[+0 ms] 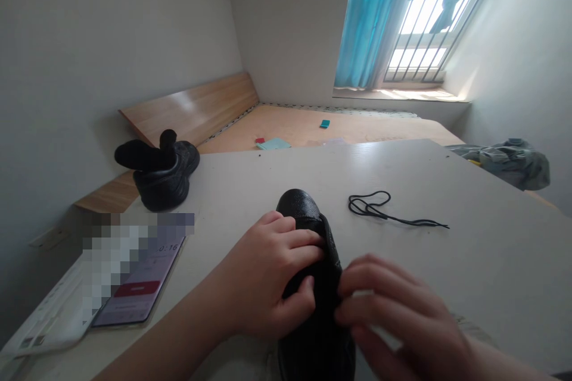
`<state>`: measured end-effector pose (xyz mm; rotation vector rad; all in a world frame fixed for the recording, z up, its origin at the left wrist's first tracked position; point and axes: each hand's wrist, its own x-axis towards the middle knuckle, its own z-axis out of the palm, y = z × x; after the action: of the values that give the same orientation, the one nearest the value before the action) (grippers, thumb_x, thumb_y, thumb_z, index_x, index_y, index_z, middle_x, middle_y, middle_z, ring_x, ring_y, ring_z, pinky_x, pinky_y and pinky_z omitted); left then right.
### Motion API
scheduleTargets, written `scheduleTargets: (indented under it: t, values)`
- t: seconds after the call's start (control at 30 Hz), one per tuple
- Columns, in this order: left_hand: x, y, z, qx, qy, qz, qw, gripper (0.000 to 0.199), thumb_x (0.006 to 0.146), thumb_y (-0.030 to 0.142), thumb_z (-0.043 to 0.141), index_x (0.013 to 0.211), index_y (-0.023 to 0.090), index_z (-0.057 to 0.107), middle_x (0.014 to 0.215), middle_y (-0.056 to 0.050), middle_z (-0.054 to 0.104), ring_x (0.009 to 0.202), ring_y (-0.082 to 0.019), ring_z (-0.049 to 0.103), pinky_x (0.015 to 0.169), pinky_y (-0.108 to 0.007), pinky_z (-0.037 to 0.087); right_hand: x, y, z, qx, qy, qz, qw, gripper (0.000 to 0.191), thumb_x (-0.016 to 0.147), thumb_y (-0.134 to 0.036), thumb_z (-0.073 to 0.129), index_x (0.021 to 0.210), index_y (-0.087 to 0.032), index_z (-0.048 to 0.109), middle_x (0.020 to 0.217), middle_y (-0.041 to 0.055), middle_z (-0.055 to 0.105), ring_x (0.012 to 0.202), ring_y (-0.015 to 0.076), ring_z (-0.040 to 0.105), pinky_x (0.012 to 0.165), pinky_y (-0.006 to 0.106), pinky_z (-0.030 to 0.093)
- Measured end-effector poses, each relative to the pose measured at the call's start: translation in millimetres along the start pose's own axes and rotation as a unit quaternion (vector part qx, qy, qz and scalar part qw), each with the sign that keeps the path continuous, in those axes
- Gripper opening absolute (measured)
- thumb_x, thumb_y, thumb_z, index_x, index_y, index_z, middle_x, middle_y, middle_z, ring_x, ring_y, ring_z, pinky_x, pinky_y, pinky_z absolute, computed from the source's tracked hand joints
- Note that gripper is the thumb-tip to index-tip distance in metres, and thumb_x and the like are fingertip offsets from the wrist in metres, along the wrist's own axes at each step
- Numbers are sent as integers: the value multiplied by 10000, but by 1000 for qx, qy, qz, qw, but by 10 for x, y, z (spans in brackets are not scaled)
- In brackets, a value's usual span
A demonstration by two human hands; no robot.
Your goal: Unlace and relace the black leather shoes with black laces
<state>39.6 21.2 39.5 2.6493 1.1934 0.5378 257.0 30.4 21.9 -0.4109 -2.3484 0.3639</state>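
Note:
A black leather shoe [300, 203] lies on the white table in front of me, toe pointing away. My left hand [279, 274] rests over its upper, fingers curled into the lace area and thumb bent on the near side. At the shoe's right side, my right hand [397, 309] has its bent fingertips against the edge of the upper; it is slightly blurred. A loose black shoelace [370, 208] lies looped on the table beyond the right hand. No lace shows in the visible part of the shoe.
Another black shoe [163, 184] stands at the table's [308, 166] far left, with black insole-like pieces sticking out. Nearer are a phone [138, 286] and a partly pixelated white packet [53, 321]. Behind the table is a bed [379, 128]; grey-green cloth [509, 161] is heaped at right.

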Motion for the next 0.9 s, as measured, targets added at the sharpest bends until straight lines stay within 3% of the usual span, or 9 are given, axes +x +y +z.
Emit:
scheduleTargets:
  t: [0.1,0.17,0.23,0.33,0.47,0.57,0.67,0.77,0.9]
  values:
    - [21,4,14,-30,0,-2,1000,191,797,217,519,893,174,678,1038,-50,729,779,-215,549,769,-420,352,-145,415,-161,-170,-13,123,978,217,947,-280,530,1152,-237,582,1136,93,645,1061,237,611,892,386,516]
    - [17,-8,27,-88,24,2,996,202,805,181,487,899,175,667,1014,-41,722,801,-208,554,803,-417,358,-288,786,-236,-268,-52,254,928,373,926,-419,520,1230,-208,564,1259,147,594,1196,340,538,961,512,481]
    - [3,-36,40,-181,57,-8,982,206,823,145,446,878,183,641,970,-27,707,852,-204,571,846,-399,381,-412,1117,-287,-290,-92,352,885,348,860,-436,527,1067,-171,613,1180,201,603,1192,433,499,944,612,448]
    - [-14,-104,62,-345,135,-84,925,240,862,126,391,886,208,615,964,-16,670,962,-200,589,892,-351,425,-431,1368,-324,-251,-117,376,884,235,863,-378,432,817,-203,583,981,178,634,1051,398,562,896,596,464]
    - [-13,-208,100,-427,254,-169,852,309,914,136,361,1002,245,636,1076,-1,654,1128,-191,575,1025,-344,413,-59,1210,-341,-131,-132,362,914,372,963,-474,292,810,-224,521,842,82,648,837,242,614,778,396,521]
    - [-24,-243,123,-325,285,-152,889,394,943,179,440,1313,273,537,1403,-3,554,1359,-191,443,1167,-364,295,365,894,-322,-50,-135,325,935,462,1003,-535,212,763,-224,455,714,12,585,696,156,566,680,285,492]
    - [-36,-239,129,-225,257,-118,932,512,975,247,484,1476,294,386,1544,-12,445,1449,-201,341,1229,-402,154,720,583,-235,33,-164,241,956,378,993,-488,365,778,-210,506,691,-16,553,647,126,494,607,260,407]
    - [-23,-236,103,-191,238,-119,945,359,969,283,530,1326,278,564,1294,-14,660,1267,-218,533,1223,-432,115,889,407,-121,92,-174,186,963,302,989,-407,429,836,-204,593,704,-22,582,648,115,481,595,261,359]
    - [1,-297,44,-232,259,-174,921,203,966,301,519,882,226,688,840,6,675,864,-186,605,949,-352,401,859,445,-49,157,-125,207,957,421,970,-504,460,710,-186,554,629,-23,495,607,111,436,561,265,336]
